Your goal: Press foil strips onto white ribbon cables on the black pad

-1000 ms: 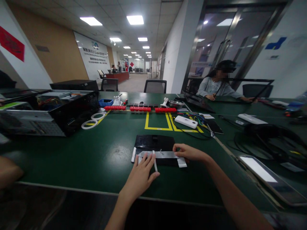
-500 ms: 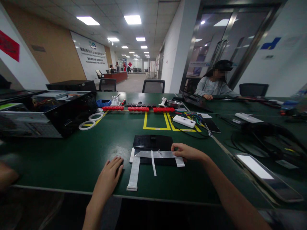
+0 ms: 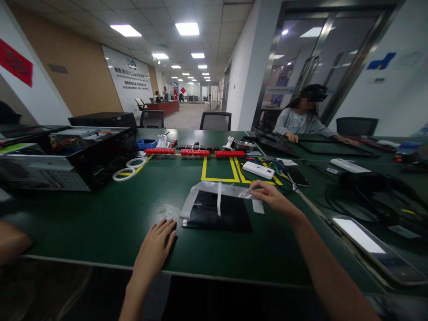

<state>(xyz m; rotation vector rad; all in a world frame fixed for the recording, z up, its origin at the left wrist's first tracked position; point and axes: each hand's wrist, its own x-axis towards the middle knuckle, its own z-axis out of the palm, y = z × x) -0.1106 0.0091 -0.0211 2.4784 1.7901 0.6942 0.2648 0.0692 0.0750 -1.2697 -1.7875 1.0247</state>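
A flat grey-white ribbon cable (image 3: 234, 191) arches over the far side of a black panel (image 3: 219, 216) lying on the green table. My right hand (image 3: 274, 199) pinches the cable near its right end, and a short white tail (image 3: 257, 206) hangs below the fingers. A narrow white strip (image 3: 219, 203) crosses the cable's middle. The cable's left part is blurred, and its connector cannot be made out. My left hand (image 3: 154, 245) rests flat on the table, left of the panel, holding nothing.
An opened black computer case (image 3: 96, 156) stands at the left, beside two white rings (image 3: 124, 174). Red strips (image 3: 195, 152) line the middle. A white device (image 3: 258, 170), a phone (image 3: 377, 249) and black cables (image 3: 368, 196) lie to the right. Across the table sits a person (image 3: 302, 118).
My right hand has moved away from me and slightly right, drawing the ribbon cable with it to the panel's far side. My left hand stays flat on the table.
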